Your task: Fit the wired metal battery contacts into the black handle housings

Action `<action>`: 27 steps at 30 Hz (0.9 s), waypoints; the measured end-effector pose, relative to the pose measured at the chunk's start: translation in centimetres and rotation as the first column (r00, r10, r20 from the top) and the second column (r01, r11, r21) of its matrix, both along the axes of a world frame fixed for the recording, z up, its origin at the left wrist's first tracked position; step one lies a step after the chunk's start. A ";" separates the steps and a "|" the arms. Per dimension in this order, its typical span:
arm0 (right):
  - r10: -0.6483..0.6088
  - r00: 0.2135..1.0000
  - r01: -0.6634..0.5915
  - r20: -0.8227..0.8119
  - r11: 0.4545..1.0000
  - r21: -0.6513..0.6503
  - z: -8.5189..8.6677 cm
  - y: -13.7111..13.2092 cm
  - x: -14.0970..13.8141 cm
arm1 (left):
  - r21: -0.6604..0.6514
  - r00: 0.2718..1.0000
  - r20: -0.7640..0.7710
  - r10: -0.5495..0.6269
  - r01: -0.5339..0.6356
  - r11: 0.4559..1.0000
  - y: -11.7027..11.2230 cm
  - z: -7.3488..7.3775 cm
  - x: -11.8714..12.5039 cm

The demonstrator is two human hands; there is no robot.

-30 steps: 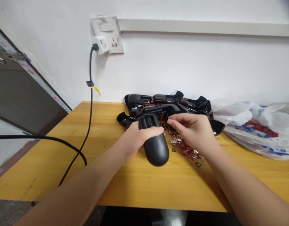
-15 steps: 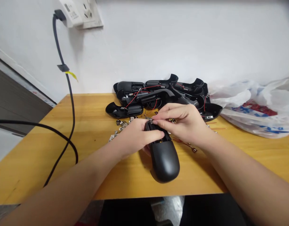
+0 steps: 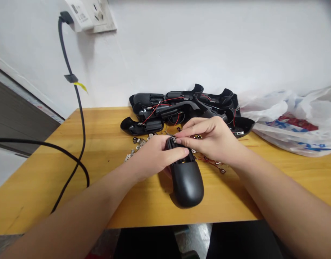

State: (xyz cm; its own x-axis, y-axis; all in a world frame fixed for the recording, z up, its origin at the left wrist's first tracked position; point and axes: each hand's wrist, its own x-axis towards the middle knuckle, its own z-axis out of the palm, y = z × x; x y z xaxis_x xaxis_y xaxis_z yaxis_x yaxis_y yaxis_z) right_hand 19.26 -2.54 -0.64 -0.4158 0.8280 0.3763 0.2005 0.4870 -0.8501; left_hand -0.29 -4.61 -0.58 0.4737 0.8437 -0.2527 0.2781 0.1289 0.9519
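A black plastic housing (image 3: 187, 183) with an open battery compartment is tilted above the table, its rounded end towards me. My left hand (image 3: 161, 154) is closed around its far part, the thumb lying across the compartment. At the far end of the compartment, my right hand (image 3: 205, 138) pinches a small metal battery contact (image 3: 174, 140), largely covered by the fingertips. Loose metal contacts (image 3: 140, 143) lie on the table beyond my left hand. Contacts with red wires (image 3: 216, 166) are beside and under my right hand.
Several similar black housings (image 3: 154, 126), some with red wires, are piled against the wall. A white plastic bag (image 3: 295, 138) with red contents stands at the right. A black cable (image 3: 81, 126) hangs from a wall socket (image 3: 100, 16) and crosses the table's left side.
The housing's near end has shifted very slightly to the left. Both hands keep nearly the same grip, with the right fingertips still at the compartment's far end.
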 end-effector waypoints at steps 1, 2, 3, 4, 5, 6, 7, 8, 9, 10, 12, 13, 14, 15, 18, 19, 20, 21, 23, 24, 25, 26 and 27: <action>-0.004 1.000 0.003 -0.017 1.000 -0.018 -0.1 0.0 0.0 | 0.020 1.000 0.006 0.013 -0.013 1.000 0.0 -0.1 0.0; -0.003 0.999 0.001 -0.036 0.999 -0.052 -0.1 0.0 0.0 | 0.027 0.999 0.024 0.029 -0.030 0.999 0.0 -0.2 0.1; 0.001 0.999 -0.006 -0.051 0.995 -0.104 -0.2 0.1 0.1 | 0.015 0.997 0.054 0.051 -0.052 0.999 0.0 -0.3 0.1; 0.009 0.998 -0.018 -0.058 0.985 -0.169 -0.2 0.2 0.2 | -0.013 0.993 0.089 0.076 -0.075 0.997 0.0 -0.5 0.1; 0.022 0.998 -0.035 -0.054 0.970 -0.241 -0.3 0.2 0.3 | -0.050 0.987 0.119 0.103 -0.098 0.994 0.1 -0.7 0.1; 0.041 0.998 -0.051 -0.040 0.950 -0.307 -0.3 0.4 0.5 | -0.086 0.982 0.137 0.129 -0.118 0.989 0.1 -0.8 0.1; 0.063 0.998 -0.066 -0.021 0.930 -0.361 -0.2 0.5 0.7 | -0.109 0.979 0.139 0.150 -0.135 0.985 0.1 -1.0 0.1; 0.084 0.996 -0.078 -0.002 0.912 -0.402 -0.1 0.6 0.9 | -0.113 0.979 0.127 0.162 -0.148 0.982 0.1 -1.1 0.1; 0.102 0.995 -0.088 0.009 0.896 -0.435 -0.1 0.7 1.1 | -0.100 0.979 0.109 0.171 -0.160 0.982 0.2 -1.1 0.0; 0.115 0.993 -0.098 0.008 0.879 -0.467 0.0 0.8 1.3 | -0.086 0.980 0.096 0.172 -0.164 0.983 0.2 -1.2 0.0; 0.118 0.993 -0.109 -0.017 0.837 -0.536 0.2 0.9 1.5 | -0.076 0.980 0.109 0.169 -0.161 0.984 0.2 -1.2 0.0; 0.113 0.993 -0.113 -0.036 0.817 -0.566 0.3 0.9 1.5 | -0.079 0.978 0.126 0.167 -0.158 0.984 0.3 -1.2 0.0; 0.105 0.993 -0.118 -0.057 0.802 -0.585 0.4 0.9 1.5 | -0.086 0.977 0.138 0.164 -0.153 0.985 0.3 -1.2 0.0; 0.099 0.992 -0.127 -0.079 0.794 -0.595 0.5 0.9 1.5 | -0.093 0.977 0.140 0.158 -0.146 0.985 0.4 -1.2 0.0; 0.107 0.987 -0.159 -0.122 0.795 -0.586 0.6 0.8 1.5 | -0.108 0.986 0.113 0.121 -0.108 0.988 0.4 -0.7 -0.1; 0.118 0.985 -0.169 -0.126 0.795 -0.582 0.5 0.8 1.5 | -0.110 0.988 0.110 0.105 -0.093 0.990 0.4 -0.5 -0.1; 0.127 0.984 -0.178 -0.127 0.796 -0.579 0.5 0.8 1.6 | -0.111 0.989 0.112 0.095 -0.083 0.990 0.4 -0.3 -0.1; 0.133 0.983 -0.184 -0.130 0.797 -0.575 0.4 0.8 1.7 | -0.112 0.989 0.118 0.091 -0.078 0.991 0.4 -0.1 -0.2; 0.139 0.981 -0.193 -0.137 0.805 -0.561 0.3 0.9 1.8 | -0.112 0.987 0.126 0.097 -0.083 0.990 0.3 0.2 -0.2; 0.140 0.981 -0.192 -0.135 0.814 -0.549 0.2 0.9 1.8 | -0.111 0.986 0.126 0.105 -0.091 0.990 0.3 0.3 -0.2; 0.136 0.982 -0.183 -0.127 0.829 -0.528 0.2 0.9 1.7 | -0.111 0.985 0.128 0.112 -0.099 0.989 0.3 0.3 -0.2; 0.123 0.986 -0.164 -0.114 0.853 -0.496 0.2 0.9 1.6 | -0.109 0.984 0.130 0.120 -0.106 0.988 0.3 0.3 -0.2; 0.103 0.990 -0.137 -0.099 0.885 -0.445 0.1 0.8 1.5 | -0.108 0.983 0.132 0.127 -0.114 0.988 0.3 0.2 -0.2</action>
